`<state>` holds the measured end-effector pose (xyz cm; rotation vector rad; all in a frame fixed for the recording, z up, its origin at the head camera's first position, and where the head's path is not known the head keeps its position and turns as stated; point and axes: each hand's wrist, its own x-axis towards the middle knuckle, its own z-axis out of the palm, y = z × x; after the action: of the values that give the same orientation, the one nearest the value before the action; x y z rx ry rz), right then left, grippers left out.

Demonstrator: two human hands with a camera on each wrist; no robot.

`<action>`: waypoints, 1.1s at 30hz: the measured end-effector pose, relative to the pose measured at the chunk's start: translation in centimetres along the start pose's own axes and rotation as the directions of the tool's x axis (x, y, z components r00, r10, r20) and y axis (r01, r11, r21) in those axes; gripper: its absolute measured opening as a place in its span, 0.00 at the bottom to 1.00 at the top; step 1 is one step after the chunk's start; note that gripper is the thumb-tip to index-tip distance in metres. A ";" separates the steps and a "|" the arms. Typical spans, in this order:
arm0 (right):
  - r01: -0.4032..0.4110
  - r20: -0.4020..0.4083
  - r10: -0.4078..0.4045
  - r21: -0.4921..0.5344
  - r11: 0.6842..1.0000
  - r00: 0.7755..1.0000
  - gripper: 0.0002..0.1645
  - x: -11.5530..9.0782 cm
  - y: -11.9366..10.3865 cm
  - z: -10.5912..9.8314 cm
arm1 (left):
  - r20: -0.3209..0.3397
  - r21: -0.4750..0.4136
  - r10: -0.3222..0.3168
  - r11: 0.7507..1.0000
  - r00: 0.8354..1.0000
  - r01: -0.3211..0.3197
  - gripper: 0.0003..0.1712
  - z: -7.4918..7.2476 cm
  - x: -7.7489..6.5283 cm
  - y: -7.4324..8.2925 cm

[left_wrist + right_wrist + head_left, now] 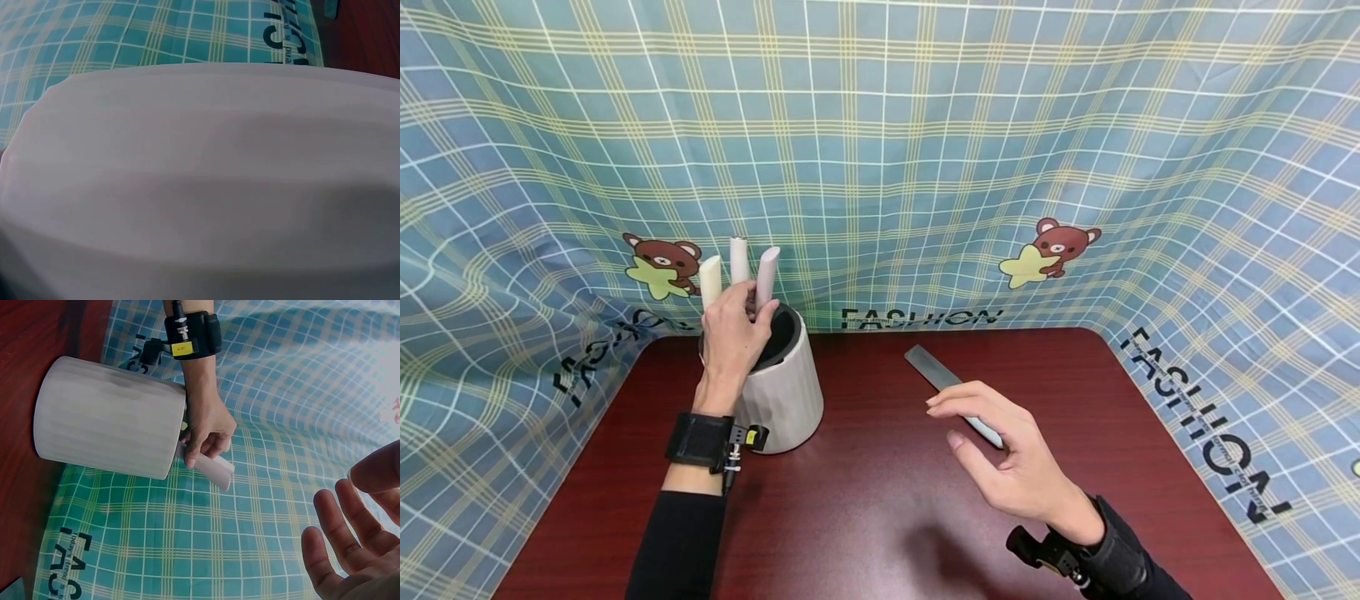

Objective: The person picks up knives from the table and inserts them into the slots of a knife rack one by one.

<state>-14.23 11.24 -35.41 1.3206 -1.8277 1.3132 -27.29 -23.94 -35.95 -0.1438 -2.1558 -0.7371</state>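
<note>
My left hand (730,337) pinches a pale lilac handle (767,279) between thumb and fingers at the mouth of a ribbed white holder (786,400). What that handle belongs to is hidden inside. A pale yellow handle (711,279) and a white handle (740,260) rise beside it. In the left wrist view the holder's white wall (187,156) hides the hand. On the table lies a knife (934,368) with a grey blade and a pale blue handle. Above its handle hovers my right hand (1000,450), fingers spread and holding nothing; its fingers (337,531) show in the right wrist view.
The dark red table (850,517) is bordered by a plaid cloth (880,192) at the back and both sides. The holder stands at the table's back left. Each wrist wears a black strap (698,437) with a small camera.
</note>
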 end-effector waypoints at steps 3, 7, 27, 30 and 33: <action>-0.008 0.001 0.008 -0.004 1.000 1.000 0.28 -0.1 0.0 -0.1 | 0.001 0.015 0.002 1.000 1.000 -0.003 0.18 0.1 0.0 0.1; -0.019 0.006 0.019 -0.005 1.000 1.000 0.29 -0.2 0.0 -0.1 | -0.001 0.031 0.007 0.999 1.000 -0.007 0.19 0.2 -0.2 0.1; -0.020 0.032 0.019 0.020 1.000 0.999 0.28 -0.1 0.3 0.5 | -0.100 0.062 0.095 0.994 0.990 -0.089 0.23 -0.4 -1.6 1.0; -0.018 0.028 0.017 0.026 0.999 0.999 0.28 0.0 0.4 0.5 | -0.166 0.042 0.125 0.992 0.978 -0.119 0.20 -0.6 -2.0 1.6; -0.017 0.019 0.017 0.033 0.999 1.000 0.29 0.2 0.4 0.6 | -0.210 -0.001 0.152 0.988 0.966 -0.156 0.18 -0.8 -2.6 2.8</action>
<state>-14.60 10.67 -35.65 1.3419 -1.8410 1.3497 -24.10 -21.75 -36.25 -0.2305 -1.9142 -0.6513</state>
